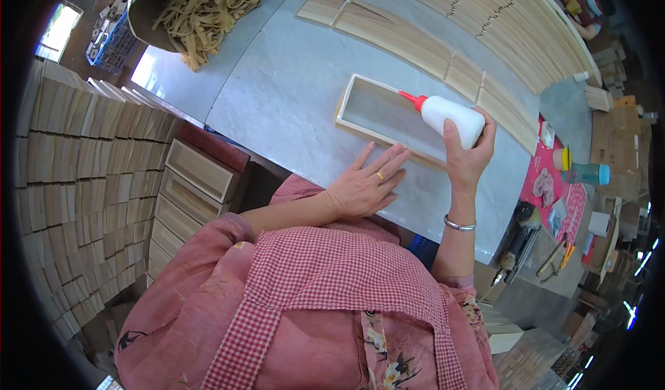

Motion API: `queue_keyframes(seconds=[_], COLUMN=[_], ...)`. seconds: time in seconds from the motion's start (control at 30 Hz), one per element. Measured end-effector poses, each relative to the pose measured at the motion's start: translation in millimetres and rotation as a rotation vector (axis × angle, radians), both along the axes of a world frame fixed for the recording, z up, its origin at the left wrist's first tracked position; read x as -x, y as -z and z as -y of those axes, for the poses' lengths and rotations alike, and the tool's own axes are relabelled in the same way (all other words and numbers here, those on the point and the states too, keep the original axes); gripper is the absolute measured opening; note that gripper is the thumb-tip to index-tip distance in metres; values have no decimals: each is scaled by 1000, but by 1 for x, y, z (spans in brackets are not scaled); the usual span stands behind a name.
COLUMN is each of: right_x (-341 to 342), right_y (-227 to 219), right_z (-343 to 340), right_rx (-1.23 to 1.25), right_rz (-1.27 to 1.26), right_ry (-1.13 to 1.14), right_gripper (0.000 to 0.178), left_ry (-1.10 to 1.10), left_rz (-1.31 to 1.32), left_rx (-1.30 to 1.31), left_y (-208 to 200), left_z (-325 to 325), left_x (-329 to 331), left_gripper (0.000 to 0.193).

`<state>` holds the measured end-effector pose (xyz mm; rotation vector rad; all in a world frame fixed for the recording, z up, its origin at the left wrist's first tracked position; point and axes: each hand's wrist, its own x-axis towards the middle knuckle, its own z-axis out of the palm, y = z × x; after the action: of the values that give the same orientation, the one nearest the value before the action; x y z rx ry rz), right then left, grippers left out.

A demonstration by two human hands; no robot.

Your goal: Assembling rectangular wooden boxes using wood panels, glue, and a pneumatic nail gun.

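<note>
My hands are apart. My right hand (pixel 471 137) is closed round the bottle (pixel 443 115), which lies tilted over, its red nozzle (pixel 413 100) pointing away to the left. My left hand (pixel 370 182) grips nothing: it lies open, fingers spread, the tips at the near side of the frame (pixel 357 128). The frame sits on the table (pixel 291 106) just beyond those fingers, partly under the bottle.

The nozzle's tip is by the far side of the frame; I can't tell whether it touches. If it does, a shove from my right hand could skew the frame, since my left only steadies the near side. Squeezing too hard could send out too much and leave a run down the wood or a smear on the table. A stray drip could also reach my left fingers. Beyond my right hand lie the boards (pixel 409 43), close enough for a careless swing to knock.
</note>
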<state>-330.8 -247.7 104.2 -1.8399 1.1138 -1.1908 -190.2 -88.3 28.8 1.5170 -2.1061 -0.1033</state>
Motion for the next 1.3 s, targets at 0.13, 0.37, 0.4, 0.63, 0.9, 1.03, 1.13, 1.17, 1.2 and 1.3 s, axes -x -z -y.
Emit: queue_keyframes(seconds=[0.13,0.37,0.4,0.63,0.9,1.03,1.13,1.17,1.2,1.3], right_x=[22,59,65,98,124,128,132,134,135,140], right_y=[-1,-5,-5,-5,-4,-5,-6,-5,-5,-5], right_z=[-1,-1,-1,3,4,3,1,0,-2,-7], right_rx=[5,10,12,41,68,70,67,71,74,78], right_rz=[-8,-54,-61,-85,-115,-130,-145,-141,-138,-135], right_ry=[52,185,204,288,378,407,421,415,409,398], right_gripper=[49,49,49,49,49,49,49,49,49,49], left_ry=[1,-6,-10,-19,-38,-43,-46,-48,-51,-55], left_rz=[11,16,17,18,34,31,28,31,33,36], left_rx=[-18,-35,-36,-14,-15,-21,-28,-25,-22,-20], left_y=[-4,-10,-10,-6,-7,-7,-7,-7,-8,-7], left_z=[0,0,-1,0,0,0,0,0,0,-1], left_x=[1,2,2,4,6,6,7,8,8,9], left_gripper=[49,46,46,44,43,42,42,42,42,42])
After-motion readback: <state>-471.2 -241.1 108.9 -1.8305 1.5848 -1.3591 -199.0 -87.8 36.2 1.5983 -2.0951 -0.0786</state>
